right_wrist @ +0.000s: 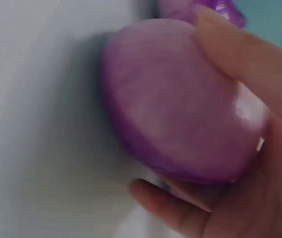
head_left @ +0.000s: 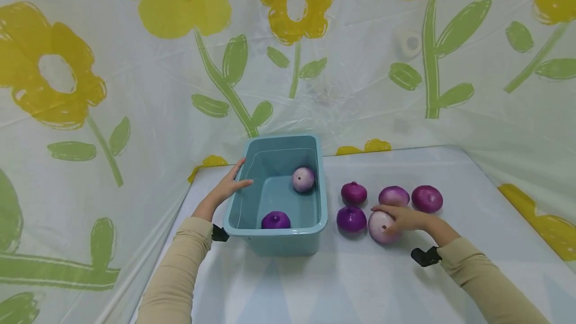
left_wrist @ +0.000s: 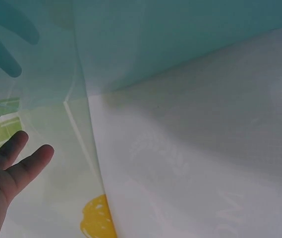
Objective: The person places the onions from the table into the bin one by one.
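Observation:
My right hand (head_left: 408,218) grips a pale purple-white onion (head_left: 379,228) on the table, right of the bin. In the right wrist view, thumb and fingers curl round this onion (right_wrist: 175,104). My left hand (head_left: 223,188) rests at the left rim of a blue-green plastic bin (head_left: 281,242), fingers spread and fairly straight; some fingers (left_wrist: 31,166) show beside the bin wall in the left wrist view. Inside the bin are a pale onion (head_left: 303,179) at the back right and a dark purple onion (head_left: 276,220) near the front.
Close round the gripped onion sit a dark purple onion (head_left: 351,219), a smaller red-purple onion (head_left: 354,193), a lighter purple onion (head_left: 393,196) and another red-purple onion (head_left: 427,199). A flower-printed curtain (head_left: 342,74) hangs behind the white table (head_left: 360,289).

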A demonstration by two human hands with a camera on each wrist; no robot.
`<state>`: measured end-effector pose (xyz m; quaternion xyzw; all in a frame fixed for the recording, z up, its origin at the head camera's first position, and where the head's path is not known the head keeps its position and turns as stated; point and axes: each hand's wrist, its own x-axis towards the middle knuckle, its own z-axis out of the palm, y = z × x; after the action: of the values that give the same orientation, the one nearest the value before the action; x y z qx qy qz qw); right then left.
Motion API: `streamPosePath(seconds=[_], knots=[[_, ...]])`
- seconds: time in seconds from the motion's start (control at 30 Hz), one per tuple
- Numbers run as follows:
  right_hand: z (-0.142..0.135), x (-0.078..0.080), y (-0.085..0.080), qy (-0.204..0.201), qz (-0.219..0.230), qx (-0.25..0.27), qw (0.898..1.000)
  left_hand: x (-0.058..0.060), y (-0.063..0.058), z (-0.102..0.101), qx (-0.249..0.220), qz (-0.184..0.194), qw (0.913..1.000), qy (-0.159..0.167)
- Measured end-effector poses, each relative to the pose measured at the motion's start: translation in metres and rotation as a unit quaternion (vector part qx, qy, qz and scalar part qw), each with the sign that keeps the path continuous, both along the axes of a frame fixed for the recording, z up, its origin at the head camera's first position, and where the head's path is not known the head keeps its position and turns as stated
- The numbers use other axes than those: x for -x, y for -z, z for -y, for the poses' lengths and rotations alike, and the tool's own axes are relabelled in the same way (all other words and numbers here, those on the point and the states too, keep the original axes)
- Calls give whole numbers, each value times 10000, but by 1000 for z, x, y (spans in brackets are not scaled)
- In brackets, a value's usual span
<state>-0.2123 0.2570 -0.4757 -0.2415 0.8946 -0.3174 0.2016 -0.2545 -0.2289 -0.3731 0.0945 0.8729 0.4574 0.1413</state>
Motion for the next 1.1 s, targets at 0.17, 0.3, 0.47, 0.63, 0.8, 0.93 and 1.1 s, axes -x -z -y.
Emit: streamPosePath(seconds=[0.17, 0.3, 0.47, 0.63, 0.8, 0.93, 1.1], knots=[[-7, -1, 12, 168, 266, 112, 9994, -1, 0, 0, 15, -32, 10000, 33], [-11, -2, 6, 347, 358, 206, 9985, -2, 0, 0, 56, -24, 10000, -6], [-14, 0, -16, 448, 461, 247, 9976, -3, -1, 0, 24, -13, 10000, -25], [-17, 4, -36, 447, 486, 202, 9976, -3, -2, -1, 24, -63, 10000, 17], [-21, 11, -54, 433, 305, 93, 9986, -3, -1, -1, 9, -48, 10000, 26], [-23, 17, -70, 371, -36, -64, 9993, -3, -2, -1, -1, -28, 10000, 21], [-21, 27, -94, 429, -27, -189, 9989, -3, -2, 0, 20, -40, 10000, 5]])
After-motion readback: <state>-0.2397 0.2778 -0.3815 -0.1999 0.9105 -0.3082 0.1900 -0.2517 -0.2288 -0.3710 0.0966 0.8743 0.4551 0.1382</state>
